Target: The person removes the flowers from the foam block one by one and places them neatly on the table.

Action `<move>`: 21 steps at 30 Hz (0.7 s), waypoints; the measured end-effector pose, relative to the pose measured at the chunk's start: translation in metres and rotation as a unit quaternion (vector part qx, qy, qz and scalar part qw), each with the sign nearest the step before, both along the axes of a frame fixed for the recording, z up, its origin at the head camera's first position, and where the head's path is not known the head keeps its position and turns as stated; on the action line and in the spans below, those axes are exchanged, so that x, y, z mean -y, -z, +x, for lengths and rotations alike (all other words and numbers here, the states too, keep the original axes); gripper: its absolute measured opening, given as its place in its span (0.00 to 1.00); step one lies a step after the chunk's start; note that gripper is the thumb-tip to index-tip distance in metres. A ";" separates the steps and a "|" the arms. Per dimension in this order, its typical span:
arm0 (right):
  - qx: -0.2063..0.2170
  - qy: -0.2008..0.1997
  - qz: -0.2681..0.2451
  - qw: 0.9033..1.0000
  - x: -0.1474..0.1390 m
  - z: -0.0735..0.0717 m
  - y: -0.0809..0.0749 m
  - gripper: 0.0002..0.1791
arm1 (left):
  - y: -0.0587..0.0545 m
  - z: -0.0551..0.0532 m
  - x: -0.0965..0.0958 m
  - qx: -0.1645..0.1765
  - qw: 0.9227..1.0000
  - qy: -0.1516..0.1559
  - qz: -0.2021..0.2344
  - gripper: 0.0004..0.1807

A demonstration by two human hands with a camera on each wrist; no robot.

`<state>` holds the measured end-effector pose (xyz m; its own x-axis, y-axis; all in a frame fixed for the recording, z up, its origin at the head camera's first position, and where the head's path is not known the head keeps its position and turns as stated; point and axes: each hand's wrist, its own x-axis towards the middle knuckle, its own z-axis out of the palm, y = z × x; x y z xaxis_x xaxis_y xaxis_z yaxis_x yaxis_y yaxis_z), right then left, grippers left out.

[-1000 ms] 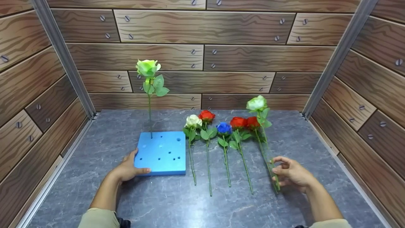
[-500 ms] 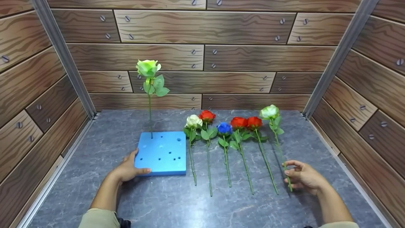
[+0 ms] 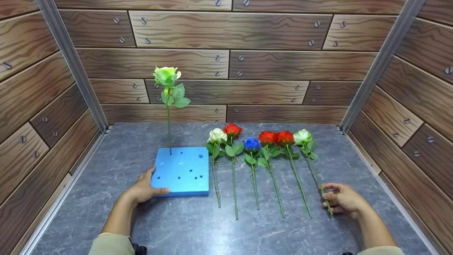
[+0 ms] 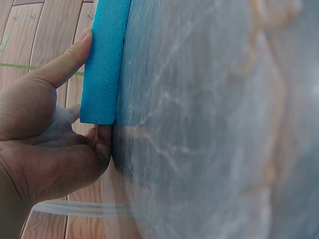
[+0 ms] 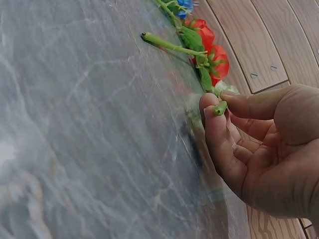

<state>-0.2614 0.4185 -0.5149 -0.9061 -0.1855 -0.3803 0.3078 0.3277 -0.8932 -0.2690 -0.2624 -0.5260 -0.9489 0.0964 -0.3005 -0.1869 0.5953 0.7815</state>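
Observation:
My left hand (image 3: 143,189) holds the near left corner of a blue foam block (image 3: 180,182), its thumb along the front edge and fingers at the left side. In the left wrist view the thumb (image 4: 72,57) lies over the block's top face. A light green artificial rose (image 3: 166,76) stands upright in a hole near the block's back left. My right hand (image 3: 345,200) pinches the lower stem of a white-green rose (image 3: 302,137), which lies low along the table at the row's right end. The stem's cut end (image 5: 220,108) shows between thumb and fingers in the right wrist view.
Left of that rose lie a white rose (image 3: 217,136), a red rose (image 3: 232,130), a blue rose (image 3: 252,143) and two more red roses, stems toward me. The block's top has several holes. Wood-patterned walls (image 3: 226,30) enclose the grey marbled table (image 3: 212,230).
The right hand has moved right and lowered the white-green rose from over the rightmost red rose to a place beside it. The left hand and block stay put.

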 end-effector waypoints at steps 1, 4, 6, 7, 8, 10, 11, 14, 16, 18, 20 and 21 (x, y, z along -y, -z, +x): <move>0.000 0.000 0.006 1.000 0.000 0.000 0.000 0.29 | 0.000 0.000 0.000 -0.001 1.000 0.000 0.000 0.71; -0.005 0.006 0.032 0.999 0.001 -0.001 0.000 0.30 | 0.000 0.001 0.000 -0.003 1.000 0.000 0.000 0.71; -0.013 0.007 0.056 0.998 0.001 -0.001 0.000 0.31 | 0.000 0.001 -0.001 -0.005 1.000 0.001 -0.001 0.71; -0.016 0.011 0.068 0.998 0.002 -0.001 0.000 0.31 | -0.001 0.001 -0.001 -0.005 1.000 0.001 -0.002 0.71; -0.020 0.014 0.079 0.997 0.003 -0.001 0.000 0.32 | -0.001 0.001 -0.001 -0.005 1.000 0.002 -0.002 0.71; -0.032 0.014 0.097 0.995 0.003 -0.002 0.001 0.32 | -0.001 0.001 -0.001 -0.005 1.000 0.003 -0.004 0.71; -0.037 0.014 0.103 0.994 0.004 -0.002 0.002 0.32 | -0.001 0.001 -0.001 -0.005 1.000 0.002 -0.003 0.71; -0.051 0.016 0.122 0.991 0.005 -0.002 0.003 0.31 | -0.001 0.001 -0.001 -0.003 1.000 0.002 -0.004 0.71; -0.057 0.016 0.138 0.989 0.006 -0.002 0.003 0.31 | -0.001 0.001 -0.001 -0.003 1.000 0.002 -0.003 0.71; -0.059 0.020 0.154 0.986 0.008 -0.002 0.003 0.31 | -0.001 0.001 -0.001 -0.002 1.000 0.002 -0.003 0.71; -0.061 0.022 0.169 0.983 0.008 -0.002 0.003 0.31 | -0.001 0.001 -0.001 -0.001 1.000 0.002 -0.002 0.71; -0.063 0.023 0.178 0.982 0.008 -0.002 0.003 0.30 | -0.001 0.001 -0.001 -0.001 1.000 0.002 -0.002 0.71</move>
<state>-0.2639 0.4102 -0.5175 -0.9544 -0.0191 -0.2978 0.2240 0.6136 -0.7572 -0.2681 -0.2616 -0.5250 -0.9491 0.0992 -0.2988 -0.1830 0.5984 0.7800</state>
